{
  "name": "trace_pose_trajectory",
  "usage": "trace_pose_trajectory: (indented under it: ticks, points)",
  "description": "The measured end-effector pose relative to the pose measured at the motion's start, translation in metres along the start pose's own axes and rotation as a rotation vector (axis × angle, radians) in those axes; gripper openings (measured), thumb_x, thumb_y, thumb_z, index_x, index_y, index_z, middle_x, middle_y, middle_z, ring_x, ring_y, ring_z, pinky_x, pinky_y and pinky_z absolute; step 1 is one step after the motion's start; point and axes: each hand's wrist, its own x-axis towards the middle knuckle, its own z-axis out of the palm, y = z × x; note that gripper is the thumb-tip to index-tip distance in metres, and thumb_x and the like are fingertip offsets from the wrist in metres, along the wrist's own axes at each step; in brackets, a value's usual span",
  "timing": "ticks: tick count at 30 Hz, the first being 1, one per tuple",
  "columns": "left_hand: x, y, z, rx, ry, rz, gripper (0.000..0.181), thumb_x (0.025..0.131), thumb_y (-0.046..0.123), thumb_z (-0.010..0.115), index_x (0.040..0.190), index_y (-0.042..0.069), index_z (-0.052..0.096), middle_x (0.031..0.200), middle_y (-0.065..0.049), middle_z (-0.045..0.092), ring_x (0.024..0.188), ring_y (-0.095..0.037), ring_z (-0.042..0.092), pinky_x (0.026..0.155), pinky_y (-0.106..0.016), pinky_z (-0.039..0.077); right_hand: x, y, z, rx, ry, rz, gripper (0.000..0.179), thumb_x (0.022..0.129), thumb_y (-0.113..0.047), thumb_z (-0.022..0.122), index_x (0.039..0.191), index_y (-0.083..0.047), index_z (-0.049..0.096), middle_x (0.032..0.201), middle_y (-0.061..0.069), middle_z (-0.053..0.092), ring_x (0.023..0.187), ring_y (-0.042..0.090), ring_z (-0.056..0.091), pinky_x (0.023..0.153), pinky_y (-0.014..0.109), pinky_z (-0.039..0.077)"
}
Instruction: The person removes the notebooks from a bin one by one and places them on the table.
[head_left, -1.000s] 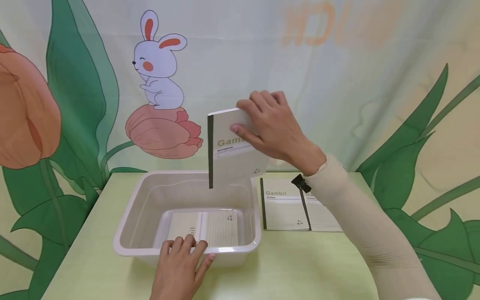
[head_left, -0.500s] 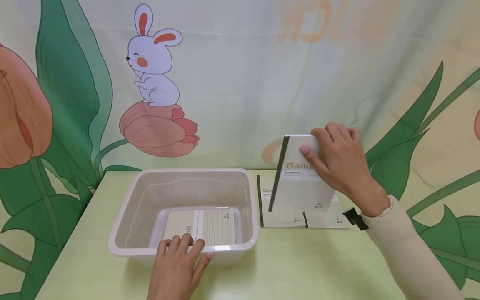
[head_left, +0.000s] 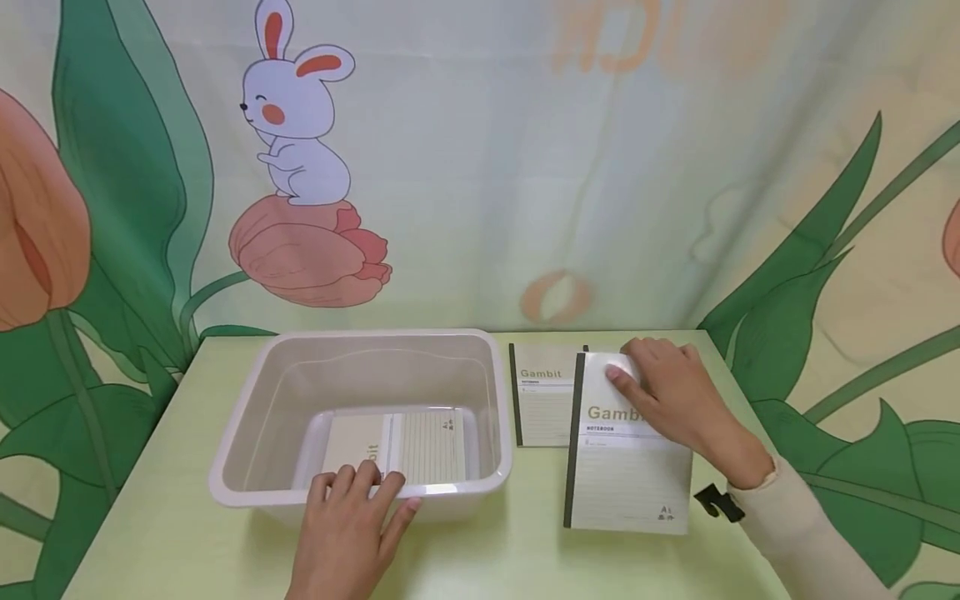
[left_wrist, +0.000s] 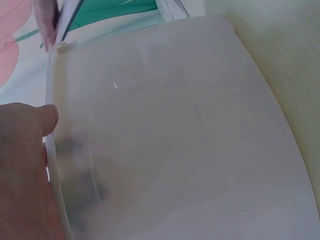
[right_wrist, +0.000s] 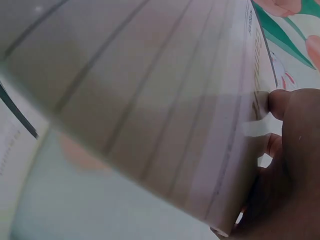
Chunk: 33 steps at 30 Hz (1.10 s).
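My right hand [head_left: 671,400] pinches a cream notebook [head_left: 630,475] by its top edge, thumb on the front cover. The notebook has a dark spine strip and stands tilted in front of other notebooks; whether its lower edge touches the table, I cannot tell. In the right wrist view its lined cover [right_wrist: 165,95] fills much of the frame. My left hand [head_left: 348,521] grips the near rim of a beige plastic basin [head_left: 495,400], fingers over the rim and thumb outside. Inside the basin a notebook [head_left: 431,450] lies flat, partly hidden by the rim and fingers.
Right of the basin another notebook [head_left: 542,400] lies on the pale green table [head_left: 480,558]. Beside it one more is mostly hidden by the held notebook. Behind the table hangs a printed curtain [head_left: 465,167] with a rabbit and tulips.
My right hand has carried the notebook from above the basin's right side rightward, then down and closer, in front of the table notebooks. My left hand keeps its grip on the rim.
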Motion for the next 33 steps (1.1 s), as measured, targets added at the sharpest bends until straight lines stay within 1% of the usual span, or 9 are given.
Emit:
trace_pose_trajectory:
  ticks: [3, 7, 11, 15, 19, 22, 24, 28, 33]
  points:
    - [0.001, 0.001, 0.000, -0.002, -0.004, -0.005, 0.035, 0.097, 0.053, 0.049, 0.103, 0.021, 0.062, 0.092, 0.000, 0.057, 0.082, -0.022, 0.049, 0.085, -0.042, 0.037, -0.007, -0.001, 0.020, 0.016, -0.065, 0.002, 0.034, 0.101, -0.049, 0.048, 0.105, -0.016, 0.056, 0.079, -0.005, 0.054, 0.079, 0.014, 0.050, 0.077, 0.038, 0.031]
    - [0.000, 0.000, 0.000, -0.001, 0.001, -0.012, 0.034, 0.096, 0.053, 0.051, 0.102, 0.021, 0.062, 0.091, 0.000, 0.056, 0.082, -0.022, 0.049, 0.085, -0.042, 0.037, -0.011, -0.003, 0.052, 0.021, -0.157, -0.005, 0.038, 0.100, -0.055, 0.045, 0.106, -0.020, 0.055, 0.080, -0.009, 0.053, 0.082, 0.012, 0.051, 0.080, 0.038, 0.033]
    - [0.001, 0.000, 0.000, 0.002, 0.011, -0.005, 0.036, 0.096, 0.054, 0.050, 0.101, 0.020, 0.062, 0.091, -0.001, 0.055, 0.081, -0.022, 0.049, 0.084, -0.042, 0.037, -0.017, -0.003, 0.084, 0.056, -0.242, -0.015, 0.041, 0.098, -0.060, 0.044, 0.109, -0.023, 0.055, 0.085, -0.010, 0.058, 0.085, 0.011, 0.054, 0.080, 0.039, 0.035]
    - [0.001, 0.000, 0.000, 0.002, 0.013, 0.003, 0.036, 0.097, 0.054, 0.049, 0.101, 0.021, 0.062, 0.091, 0.000, 0.055, 0.082, -0.022, 0.049, 0.084, -0.042, 0.037, -0.020, -0.001, 0.110, 0.038, -0.296, -0.046, 0.054, 0.093, -0.069, 0.045, 0.118, -0.022, 0.055, 0.097, -0.005, 0.063, 0.092, 0.013, 0.057, 0.082, 0.040, 0.038]
    - [0.000, -0.001, 0.001, 0.002, 0.008, 0.002, 0.035, 0.097, 0.054, 0.050, 0.101, 0.021, 0.062, 0.091, 0.000, 0.055, 0.081, -0.022, 0.048, 0.083, -0.042, 0.036, -0.020, 0.002, 0.130, 0.011, -0.327, -0.048, 0.063, 0.091, -0.070, 0.047, 0.127, -0.019, 0.054, 0.109, 0.000, 0.063, 0.099, 0.017, 0.057, 0.085, 0.042, 0.037]
    - [0.000, -0.002, 0.001, 0.005, 0.006, 0.001, 0.034, 0.096, 0.054, 0.050, 0.100, 0.021, 0.061, 0.090, 0.000, 0.055, 0.080, -0.021, 0.048, 0.082, -0.041, 0.036, -0.020, 0.005, 0.143, 0.025, -0.347, -0.035, 0.061, 0.092, -0.066, 0.050, 0.131, -0.019, 0.052, 0.114, 0.003, 0.063, 0.104, 0.020, 0.057, 0.085, 0.043, 0.038]
    - [0.000, -0.002, 0.002, 0.006, 0.006, -0.001, 0.034, 0.096, 0.054, 0.051, 0.099, 0.021, 0.061, 0.090, 0.000, 0.055, 0.080, -0.021, 0.048, 0.082, -0.041, 0.036, -0.020, 0.008, 0.151, 0.036, -0.368, -0.024, 0.061, 0.092, -0.066, 0.049, 0.133, -0.020, 0.051, 0.116, 0.004, 0.063, 0.107, 0.022, 0.058, 0.086, 0.044, 0.039]
    - [0.001, -0.002, 0.001, 0.011, -0.002, -0.007, 0.033, 0.095, 0.054, 0.052, 0.098, 0.021, 0.060, 0.089, 0.000, 0.055, 0.080, -0.021, 0.048, 0.082, -0.041, 0.036, -0.021, 0.011, 0.163, 0.043, -0.417, -0.005, 0.061, 0.093, -0.065, 0.049, 0.136, -0.020, 0.050, 0.118, 0.007, 0.061, 0.110, 0.026, 0.056, 0.089, 0.048, 0.041]
    - [0.002, -0.001, 0.000, 0.014, -0.007, -0.007, 0.032, 0.094, 0.053, 0.055, 0.098, 0.021, 0.061, 0.088, 0.000, 0.055, 0.080, -0.021, 0.048, 0.081, -0.041, 0.036, -0.021, 0.011, 0.173, 0.030, -0.460, 0.019, 0.061, 0.094, -0.064, 0.049, 0.137, -0.021, 0.048, 0.122, 0.007, 0.057, 0.112, 0.025, 0.052, 0.091, 0.049, 0.041]
